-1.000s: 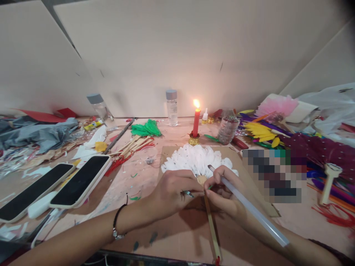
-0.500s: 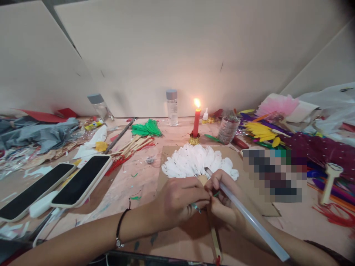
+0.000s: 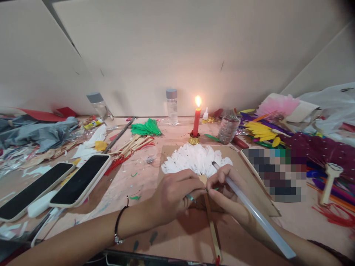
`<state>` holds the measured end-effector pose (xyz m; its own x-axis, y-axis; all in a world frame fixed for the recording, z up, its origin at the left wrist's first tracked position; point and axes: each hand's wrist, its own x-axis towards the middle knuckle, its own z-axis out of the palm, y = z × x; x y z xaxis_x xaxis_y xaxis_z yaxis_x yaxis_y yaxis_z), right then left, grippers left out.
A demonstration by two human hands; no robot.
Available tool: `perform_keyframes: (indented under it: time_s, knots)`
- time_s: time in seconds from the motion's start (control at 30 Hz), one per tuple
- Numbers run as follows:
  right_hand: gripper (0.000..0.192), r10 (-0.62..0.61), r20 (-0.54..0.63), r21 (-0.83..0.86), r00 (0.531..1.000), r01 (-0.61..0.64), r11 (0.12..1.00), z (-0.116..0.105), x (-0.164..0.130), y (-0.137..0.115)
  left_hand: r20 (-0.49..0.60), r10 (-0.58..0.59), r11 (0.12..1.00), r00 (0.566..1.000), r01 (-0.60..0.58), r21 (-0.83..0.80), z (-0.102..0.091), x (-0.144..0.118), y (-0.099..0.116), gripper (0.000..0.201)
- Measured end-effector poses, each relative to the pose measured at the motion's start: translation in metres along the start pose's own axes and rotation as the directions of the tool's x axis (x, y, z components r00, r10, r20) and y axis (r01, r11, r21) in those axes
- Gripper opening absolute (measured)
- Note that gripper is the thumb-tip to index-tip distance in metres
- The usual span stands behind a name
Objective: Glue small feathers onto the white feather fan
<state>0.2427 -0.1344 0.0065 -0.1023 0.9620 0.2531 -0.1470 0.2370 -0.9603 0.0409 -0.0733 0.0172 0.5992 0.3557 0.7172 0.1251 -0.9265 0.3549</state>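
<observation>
A white feather fan [image 3: 194,159] lies on a cardboard sheet [image 3: 246,184], its wooden handle [image 3: 212,229] pointing toward me. My left hand [image 3: 174,194] pinches at the fan's hub with a small green-tipped piece between its fingers. My right hand [image 3: 226,192] meets it there and holds a long translucent glue stick [image 3: 255,212], whose tip rests near the feathers. A lit red candle [image 3: 196,120] in a gold holder stands just behind the fan.
Two phones [image 3: 80,180] lie at the left beside scraps and grey cloth. Green feathers on sticks [image 3: 144,131], two clear bottles [image 3: 172,107] and a jar [image 3: 227,129] stand behind. Coloured feathers [image 3: 263,133] and a dark red fan [image 3: 321,151] crowd the right.
Both hands shifted slightly away from me over the fan's hub, and the glue stick's tip swung a little to the right. The candle and the rest stay put.
</observation>
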Motion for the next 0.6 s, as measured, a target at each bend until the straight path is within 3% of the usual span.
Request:
perform_keyframes:
  time_s: [0.27,0.6]
  knots:
    - [0.037,0.049,-0.026,-0.053,0.998,-0.05,0.997,-0.001,0.001,0.008,0.128,0.095,0.978,0.987,-0.117,0.173,-0.01,-0.002,0.001,0.021]
    - [0.038,0.094,0.04,-0.022,0.995,-0.093,0.995,-0.001,0.002,0.01,0.138,0.108,0.99,0.985,-0.12,0.081,-0.006,-0.007,-0.004,0.019]
